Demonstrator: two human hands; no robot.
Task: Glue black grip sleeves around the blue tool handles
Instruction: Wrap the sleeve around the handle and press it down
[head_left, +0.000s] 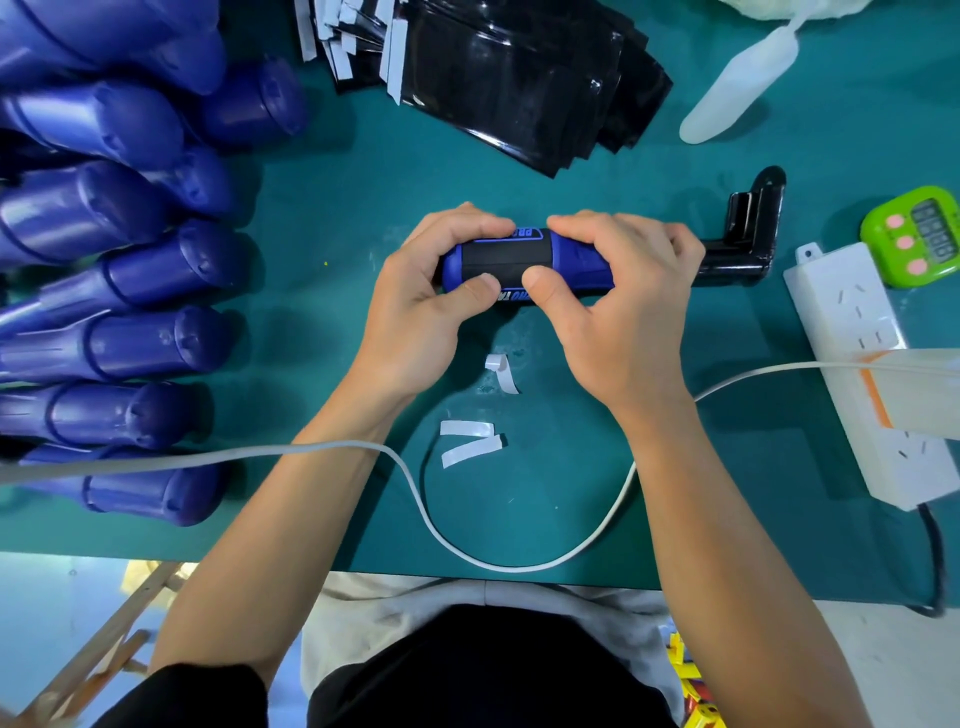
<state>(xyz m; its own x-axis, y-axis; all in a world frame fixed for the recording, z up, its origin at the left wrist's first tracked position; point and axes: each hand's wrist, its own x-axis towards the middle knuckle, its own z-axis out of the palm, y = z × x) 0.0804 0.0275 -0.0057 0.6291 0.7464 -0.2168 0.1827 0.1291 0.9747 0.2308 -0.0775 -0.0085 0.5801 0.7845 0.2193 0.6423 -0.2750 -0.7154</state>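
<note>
A blue tool handle (574, 260) lies crosswise at the middle of the green table, with a black grip sleeve (506, 262) wrapped round its middle. My left hand (423, 306) grips its left end, thumb on the sleeve's near edge. My right hand (623, 306) grips the right part, thumb and fingers pressing the sleeve. The handle's black metal end (743, 244) sticks out to the right. A stack of loose black sleeves (519, 78) lies at the back. Several bare blue handles (130, 343) are piled at the left.
Three white backing strips (470, 441) lie near my wrists. A white cable (467, 540) loops over the front of the table. A white power strip (862, 364) and a green timer (919, 234) sit at the right. A white fan blade (737, 83) lies at the back right.
</note>
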